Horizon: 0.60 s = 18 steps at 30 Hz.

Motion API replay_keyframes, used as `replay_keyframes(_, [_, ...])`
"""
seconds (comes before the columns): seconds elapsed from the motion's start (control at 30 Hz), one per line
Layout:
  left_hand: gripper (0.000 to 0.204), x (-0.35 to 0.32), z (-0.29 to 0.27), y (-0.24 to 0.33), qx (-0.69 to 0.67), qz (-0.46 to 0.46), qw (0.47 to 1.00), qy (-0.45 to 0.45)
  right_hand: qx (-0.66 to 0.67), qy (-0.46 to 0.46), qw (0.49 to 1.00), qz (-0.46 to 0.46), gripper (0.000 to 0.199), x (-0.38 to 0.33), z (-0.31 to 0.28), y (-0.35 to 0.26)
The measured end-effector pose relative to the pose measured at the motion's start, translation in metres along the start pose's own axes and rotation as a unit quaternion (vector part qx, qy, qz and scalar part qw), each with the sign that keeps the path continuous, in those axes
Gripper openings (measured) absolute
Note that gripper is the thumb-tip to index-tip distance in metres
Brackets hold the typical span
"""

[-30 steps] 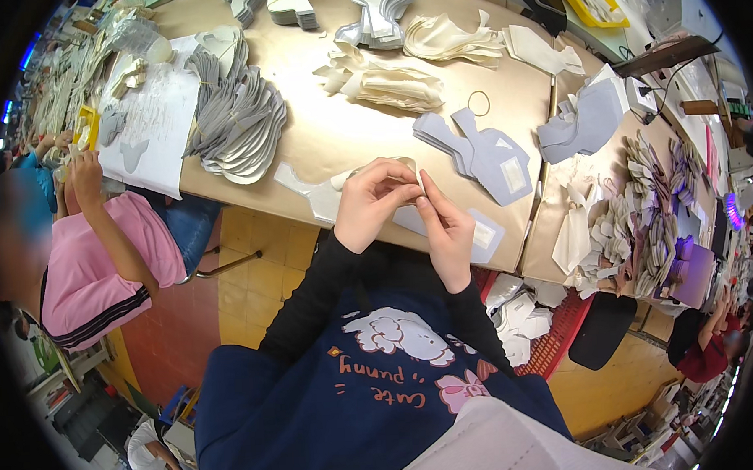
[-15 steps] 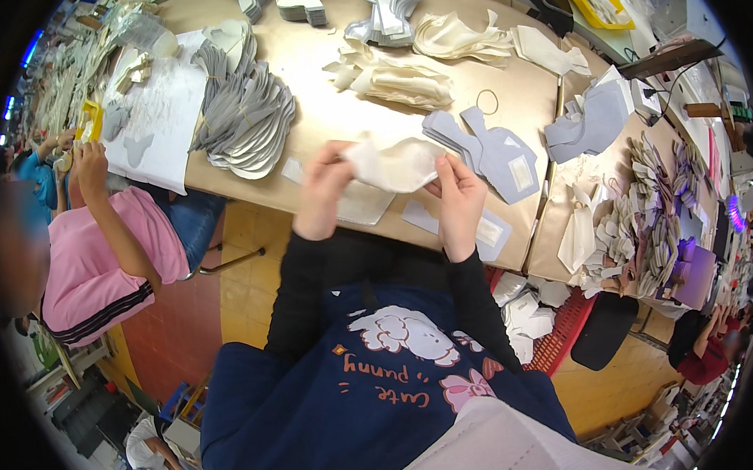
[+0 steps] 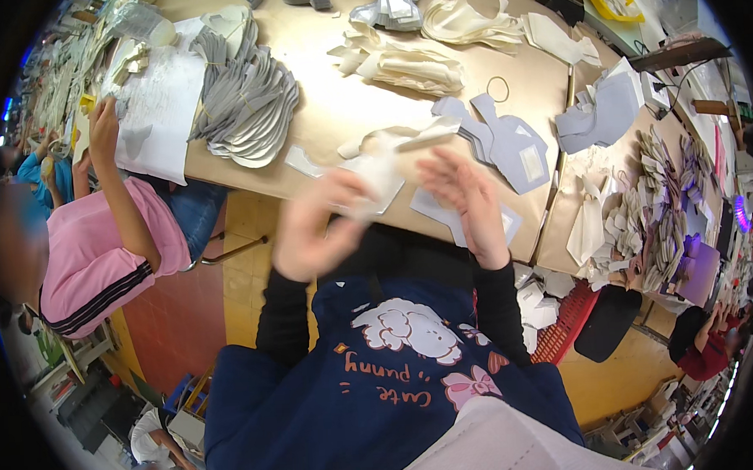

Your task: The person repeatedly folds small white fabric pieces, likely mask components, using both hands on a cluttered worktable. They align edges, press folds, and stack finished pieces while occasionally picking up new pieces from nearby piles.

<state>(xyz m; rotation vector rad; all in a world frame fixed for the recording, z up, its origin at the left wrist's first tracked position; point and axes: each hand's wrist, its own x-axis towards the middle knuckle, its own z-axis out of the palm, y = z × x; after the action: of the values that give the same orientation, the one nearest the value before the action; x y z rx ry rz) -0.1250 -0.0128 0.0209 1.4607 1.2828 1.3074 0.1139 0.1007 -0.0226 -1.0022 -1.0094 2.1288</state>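
My left hand (image 3: 321, 225), blurred by motion, is closed on a thin whitish piece (image 3: 380, 174) in front of the table edge. My right hand (image 3: 469, 201) is open and holds nothing, fingers stretched up and slightly apart. Just beyond both hands is a curved cream piece (image 3: 414, 136) of sheet material. Flat white cut pieces (image 3: 304, 161) lie near the edge, partly hidden by my left hand. Under my right hand shows a grey piece with a pale patch (image 3: 430, 206). Grey cut pieces (image 3: 520, 149), one with a white rectangle, lie to its right.
A fanned bundle of grey pieces (image 3: 249, 106) lies left on the table. Cream piles (image 3: 407, 64) and a rubber band (image 3: 497, 89) lie farther back. A person in pink (image 3: 113, 255) works at my left. At the right stand a red basket (image 3: 565, 323) and a black seat (image 3: 603, 324).
My hands have moved apart and nearer to me. My right hand has let go of the pale piece. The curved cream piece now lies beyond them, while a thin whitish piece is in my left hand.
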Motion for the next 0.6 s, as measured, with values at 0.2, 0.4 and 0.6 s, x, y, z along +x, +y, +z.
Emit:
replay_keyframes(0.2, [0.014,0.018,0.102,0.006,0.085,0.134,0.961,-0.226,0.007,-0.077,0.992,0.096,0.055,-0.036,-0.017,-0.003])
replay_keyframes(0.4, [0.034,0.022,0.078,-0.012,0.178,0.082,0.980,-0.031,0.012,-0.086,0.990,0.114,0.044,-0.050,-0.043,-0.001])
replay_keyframes(0.6, [0.048,0.014,0.061,-0.028,-0.011,-0.064,0.982,-0.176,-0.005,-0.128,0.983,0.132,0.039,-0.057,-0.038,0.002])
